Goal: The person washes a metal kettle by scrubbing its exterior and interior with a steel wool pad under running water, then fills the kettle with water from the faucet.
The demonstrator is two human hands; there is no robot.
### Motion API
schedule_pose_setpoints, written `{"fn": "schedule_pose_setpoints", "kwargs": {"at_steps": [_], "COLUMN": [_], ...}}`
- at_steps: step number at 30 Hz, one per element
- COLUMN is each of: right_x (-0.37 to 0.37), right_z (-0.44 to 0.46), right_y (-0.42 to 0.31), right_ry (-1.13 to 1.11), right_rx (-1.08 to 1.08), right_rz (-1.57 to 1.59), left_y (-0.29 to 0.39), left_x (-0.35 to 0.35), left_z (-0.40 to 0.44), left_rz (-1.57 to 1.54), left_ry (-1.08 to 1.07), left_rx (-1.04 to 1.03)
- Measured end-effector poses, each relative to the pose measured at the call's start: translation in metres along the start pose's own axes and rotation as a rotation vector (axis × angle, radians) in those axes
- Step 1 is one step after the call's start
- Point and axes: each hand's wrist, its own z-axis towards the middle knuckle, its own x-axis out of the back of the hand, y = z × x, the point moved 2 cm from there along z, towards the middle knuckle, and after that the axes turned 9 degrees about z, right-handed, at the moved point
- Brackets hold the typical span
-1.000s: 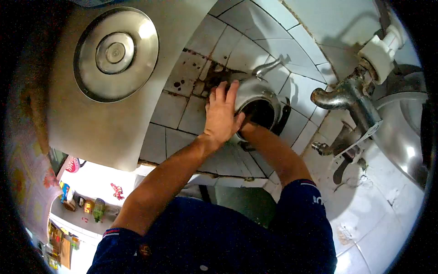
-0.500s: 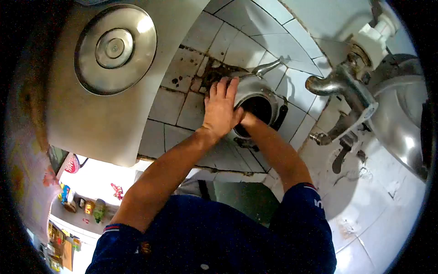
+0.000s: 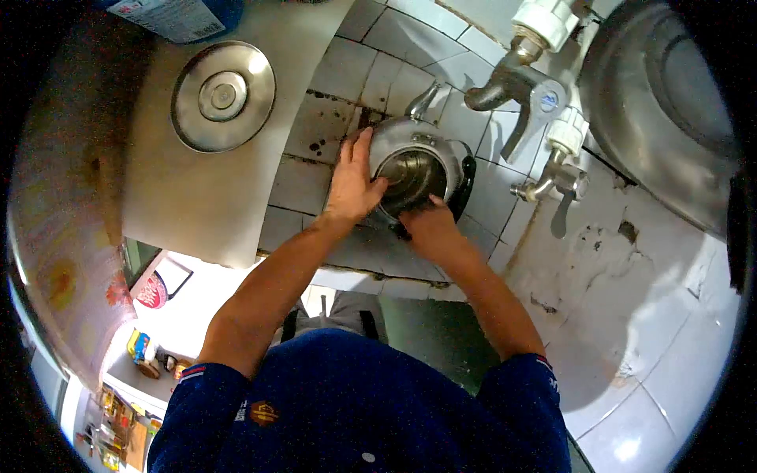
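A steel kettle (image 3: 388, 140) stands in a tiled basin, its mouth uncovered and its spout pointing to the far side. Its black handle (image 3: 467, 185) is folded down at the right. My left hand (image 3: 352, 183) grips the kettle's left side, fingers along the outer wall and thumb at the rim. At the near rim is my right hand (image 3: 432, 225), its fingers curled and reaching partly into the mouth. Whatever those fingers hold, if anything, is hidden. The kettle's inner wall shows wet and shiny.
A round steel lid (image 3: 223, 96) lies on the counter (image 3: 197, 189) at left, with a blue container (image 3: 177, 17) behind it. Two taps, an upper one (image 3: 512, 87) and a lower one (image 3: 556, 185), project at right. A large steel basin (image 3: 666, 110) leans beyond them.
My right hand has drawn back from deep inside the kettle to its near rim. My left hand has shifted down the side, and the kettle's inside now shows. The camera view has shifted.
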Motion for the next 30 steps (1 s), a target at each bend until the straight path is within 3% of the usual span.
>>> {"fn": "schedule_pose_setpoints", "kwargs": {"at_steps": [4, 6, 8, 10, 12, 14, 16, 18, 25, 26, 28, 30], "right_x": [0.005, 0.007, 0.012, 0.006, -0.012, -0.015, -0.009, -0.002, -0.021, -0.060, -0.064, -0.056], "right_z": [-0.006, -0.007, -0.009, -0.008, -0.003, 0.002, 0.006, 0.006, 0.013, 0.029, 0.032, 0.022], "right_y": [-0.019, -0.024, -0.026, -0.026, -0.019, -0.031, -0.043, -0.051, -0.067, -0.057, -0.058, -0.060], "right_ry": [0.178, 0.501, 0.467, 0.425, 0.606, 0.571, 0.536, 0.178, 0.185, 0.342, 0.500, 0.493], "right_rx": [0.082, 0.199, 0.218, 0.243, 0.391, 0.314, 0.237, 0.125, 0.173, 0.112, 0.051, 0.080], "right_rz": [0.037, -0.031, -0.015, 0.001, 0.014, -0.134, -0.279, -0.295, -0.196, -0.106, -0.008, -0.067], "left_y": [0.004, 0.019, 0.030, 0.031, 0.033, 0.036, 0.020, 0.002, -0.028, -0.027, -0.025, -0.025], "left_x": [0.025, 0.043, 0.057, 0.053, 0.035, 0.009, -0.012, -0.029, -0.047, -0.052, -0.063, -0.067], "left_z": [-0.023, -0.032, -0.045, -0.058, -0.048, -0.033, -0.024, -0.014, 0.002, -0.001, -0.008, -0.009], "left_rz": [-0.022, 0.224, 0.337, 0.350, 0.428, 0.609, 0.640, 0.691, 0.720, 0.740, 0.778, 0.791], "left_ry": [0.034, 0.177, 0.229, -0.062, -0.180, -0.924, -0.958, -1.043, -1.142, -1.130, -1.113, -1.109], "left_rx": [0.035, -0.177, -0.255, -0.515, -0.522, -0.010, -0.017, -0.083, -0.220, -0.233, -0.247, -0.266]}}
